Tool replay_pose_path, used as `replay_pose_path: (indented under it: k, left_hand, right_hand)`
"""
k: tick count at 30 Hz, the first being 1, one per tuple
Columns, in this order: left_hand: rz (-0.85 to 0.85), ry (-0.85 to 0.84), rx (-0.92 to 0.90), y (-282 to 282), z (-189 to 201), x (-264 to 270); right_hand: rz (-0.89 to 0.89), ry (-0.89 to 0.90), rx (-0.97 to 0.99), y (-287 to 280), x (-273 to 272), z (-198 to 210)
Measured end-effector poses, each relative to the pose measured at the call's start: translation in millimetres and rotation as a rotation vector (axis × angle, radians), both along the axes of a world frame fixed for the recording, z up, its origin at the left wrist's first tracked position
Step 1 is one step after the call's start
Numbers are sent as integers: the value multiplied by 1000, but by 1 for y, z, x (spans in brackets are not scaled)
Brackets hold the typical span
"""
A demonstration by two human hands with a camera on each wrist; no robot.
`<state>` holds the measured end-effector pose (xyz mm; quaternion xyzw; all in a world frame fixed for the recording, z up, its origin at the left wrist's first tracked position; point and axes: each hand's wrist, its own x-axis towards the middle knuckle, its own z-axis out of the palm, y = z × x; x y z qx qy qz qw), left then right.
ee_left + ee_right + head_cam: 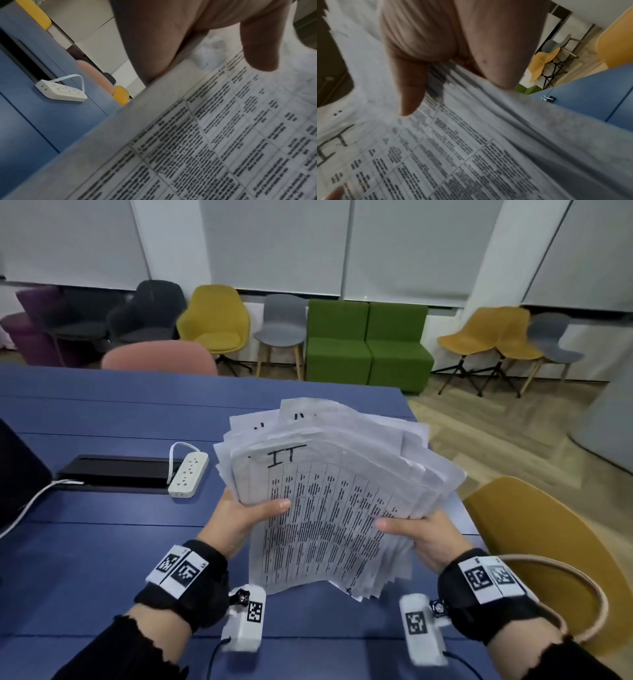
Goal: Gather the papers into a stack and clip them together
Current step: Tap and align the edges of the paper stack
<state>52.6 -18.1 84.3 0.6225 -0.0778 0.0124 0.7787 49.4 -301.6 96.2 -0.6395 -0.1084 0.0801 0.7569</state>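
A thick, uneven stack of printed papers (329, 501) is held upright above the blue table (102, 542), its top sheet marked "IT" over a table of text. My left hand (239, 518) grips the stack's left edge, thumb on the front sheet. My right hand (421, 535) grips the right edge the same way. The sheets fan out unevenly at the top and right. In the left wrist view my thumb presses the papers (223, 135). The right wrist view shows the fanned papers (471, 148) and a small black binder clip (547, 98) lying on the table beyond them.
A white power strip (188, 472) lies left of the papers beside a black cable tray (116, 472). A dark object (17, 470) sits at the far left edge. A mustard chair (548, 542) stands close on my right, a pink chair (161, 357) across the table.
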Motion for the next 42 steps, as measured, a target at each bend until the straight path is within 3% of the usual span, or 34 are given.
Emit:
replay_pose_path:
  k: [6, 12, 19, 23, 30, 35, 38, 42]
  left_hand:
    - [49, -29, 7, -1, 16, 0]
    - [43, -80, 2, 2, 14, -3]
    - [86, -50, -47, -16, 27, 7]
    - [27, -74, -92, -5, 39, 6]
    - [54, 21, 6, -7, 10, 6]
    - [43, -38, 1, -16, 29, 8]
    - [30, -81, -16, -8, 40, 8]
    - [5, -90, -20, -3, 29, 6]
  right_hand:
    - [-191, -80, 65, 8, 4, 15]
    - [-78, -106, 57, -5, -3, 15]
    - [-215, -144, 17, 10, 7, 17]
    - [-193, -176, 58, -4, 4, 26]
    - [-194, -90, -12, 1, -2, -5]
    - [-275, -136, 42, 14, 4, 9]
    - [-225, -148, 83, 7, 1, 23]
    - [-165, -95, 17, -4, 1, 13]
